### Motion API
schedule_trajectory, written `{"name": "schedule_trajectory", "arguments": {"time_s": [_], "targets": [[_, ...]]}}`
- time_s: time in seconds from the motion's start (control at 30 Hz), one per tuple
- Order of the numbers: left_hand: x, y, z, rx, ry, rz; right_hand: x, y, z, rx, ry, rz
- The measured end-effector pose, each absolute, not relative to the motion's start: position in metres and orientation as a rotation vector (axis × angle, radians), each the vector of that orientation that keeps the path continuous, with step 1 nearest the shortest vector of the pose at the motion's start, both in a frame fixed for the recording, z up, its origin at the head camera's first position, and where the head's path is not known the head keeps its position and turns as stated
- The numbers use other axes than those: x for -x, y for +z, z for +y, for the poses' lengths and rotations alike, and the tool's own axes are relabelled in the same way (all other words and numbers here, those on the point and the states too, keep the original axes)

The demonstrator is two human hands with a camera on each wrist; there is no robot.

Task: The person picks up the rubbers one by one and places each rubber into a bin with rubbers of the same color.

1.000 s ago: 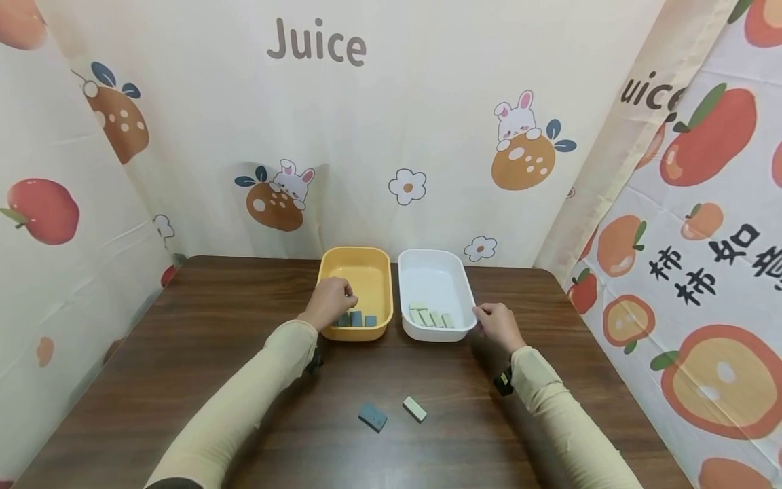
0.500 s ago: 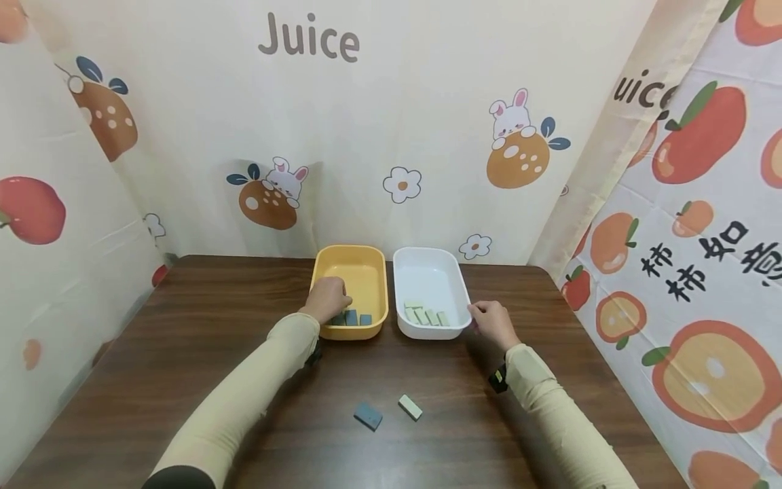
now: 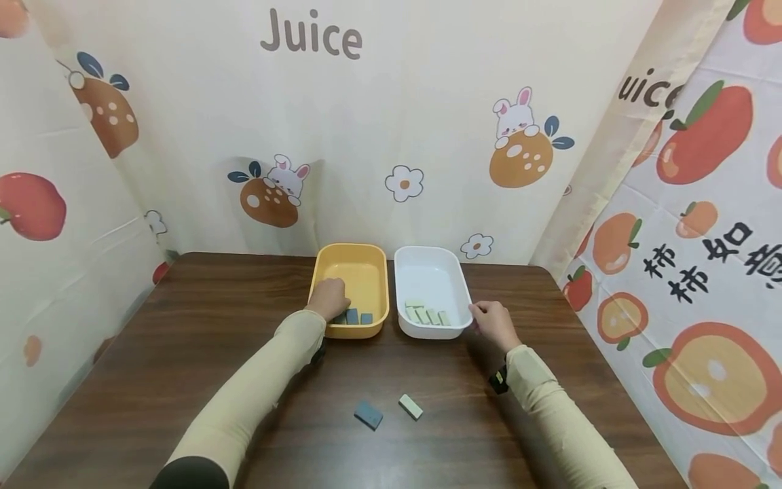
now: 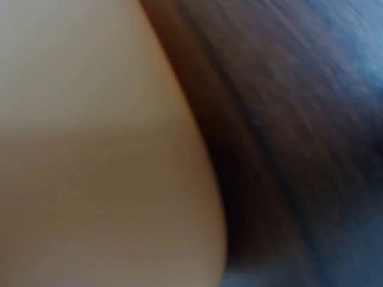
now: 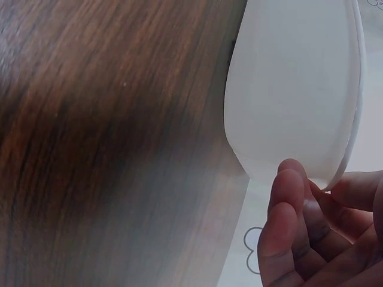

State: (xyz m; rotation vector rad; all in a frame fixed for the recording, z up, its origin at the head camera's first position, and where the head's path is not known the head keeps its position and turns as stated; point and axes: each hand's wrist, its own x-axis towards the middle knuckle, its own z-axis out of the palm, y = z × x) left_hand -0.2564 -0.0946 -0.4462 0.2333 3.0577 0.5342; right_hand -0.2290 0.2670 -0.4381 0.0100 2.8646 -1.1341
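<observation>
My left hand (image 3: 328,298) reaches over the near left part of the yellow bin (image 3: 382,285); its fingertips are hidden, so what they hold cannot be seen. Beside it, several blue-grey blocks (image 3: 352,316) lie along the bin's near side. With thumb and fingers, my right hand (image 3: 496,323) pinches the right rim of the white bin (image 5: 293,89). Several pale green blocks (image 3: 433,316) lie at that bin's near end. The left wrist view is blurred, filled by pale skin or sleeve and dark wood.
On the brown wooden table (image 3: 201,339), a blue-grey block (image 3: 368,415) and a pale green block (image 3: 411,407) lie apart in front of the bins. Behind the two bins hangs a printed curtain (image 3: 366,122); another curtain (image 3: 690,285) runs along the right side.
My left hand has sunk slightly lower into the yellow bin, and its thumb now shows less. The right hand keeps its grip on the white bin's rim. The camera view has shifted slightly.
</observation>
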Motion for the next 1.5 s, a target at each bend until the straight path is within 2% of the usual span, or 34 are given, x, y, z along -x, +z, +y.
{"name": "schedule_trajectory", "arguments": {"time_s": [0.17,0.4,1.5], "targets": [[0.258,-0.451,-0.096,-0.215,0.517,3.051,0.229,-0.438,0.266,0.001,-1.124,2.865],[0.255,-0.438,-0.092,-0.28,0.512,3.099,0.23,-0.437,0.266,-0.008,-1.132,2.874],[0.231,-0.412,-0.098,-0.233,0.763,3.175,0.23,-0.439,0.267,0.02,-1.123,2.899]]}}
